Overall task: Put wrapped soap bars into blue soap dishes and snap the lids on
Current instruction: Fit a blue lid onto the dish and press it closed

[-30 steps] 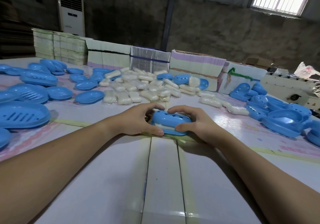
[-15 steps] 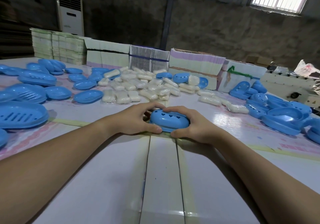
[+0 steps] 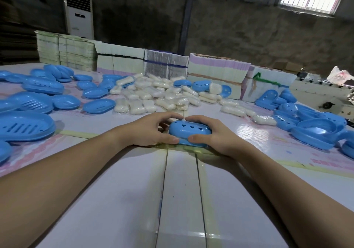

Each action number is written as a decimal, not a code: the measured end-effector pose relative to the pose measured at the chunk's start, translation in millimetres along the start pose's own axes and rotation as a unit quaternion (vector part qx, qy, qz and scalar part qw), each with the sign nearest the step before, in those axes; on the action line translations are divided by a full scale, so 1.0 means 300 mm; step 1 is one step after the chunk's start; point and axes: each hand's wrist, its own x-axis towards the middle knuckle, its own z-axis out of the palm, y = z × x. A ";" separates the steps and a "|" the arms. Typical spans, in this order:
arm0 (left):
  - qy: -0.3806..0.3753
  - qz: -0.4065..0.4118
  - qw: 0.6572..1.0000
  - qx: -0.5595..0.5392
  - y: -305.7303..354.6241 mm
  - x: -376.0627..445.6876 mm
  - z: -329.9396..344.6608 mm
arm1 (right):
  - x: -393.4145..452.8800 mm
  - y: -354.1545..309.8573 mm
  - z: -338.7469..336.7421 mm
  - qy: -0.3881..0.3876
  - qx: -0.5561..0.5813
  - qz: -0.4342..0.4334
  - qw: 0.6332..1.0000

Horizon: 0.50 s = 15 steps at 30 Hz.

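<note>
A blue soap dish [image 3: 188,132] with a lid bearing heart-shaped holes rests on the table in the middle of the view. My left hand [image 3: 153,130] grips its left end, thumb pressed on the near rim. Its right end is held by my right hand [image 3: 214,134], thumb on the near edge. The lid sits flush on the base and no soap shows inside. A pile of wrapped white soap bars [image 3: 159,94] lies just behind the hands.
Open blue dish bases [image 3: 24,127] lie at the left, blue lids [image 3: 314,127] are heaped at the right. Stacks of flat cartons [image 3: 216,71] line the table's far edge. A machine [image 3: 323,92] stands at the far right.
The lid, tilted with white soap showing under it a second ago, now sits closed down on the base. Both hands stayed on the dish.
</note>
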 end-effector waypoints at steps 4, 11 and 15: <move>0.001 -0.003 1.000 0.009 0.002 -0.002 0.002 | -0.003 0.006 0.005 0.016 0.006 -0.004 1.000; -0.004 0.002 1.000 0.014 0.003 -0.004 0.001 | -0.005 0.012 0.003 0.016 0.001 -0.014 1.000; -0.005 0.001 1.000 0.017 -0.001 -0.003 0.003 | 0.001 0.011 0.000 0.001 -0.017 -0.013 1.000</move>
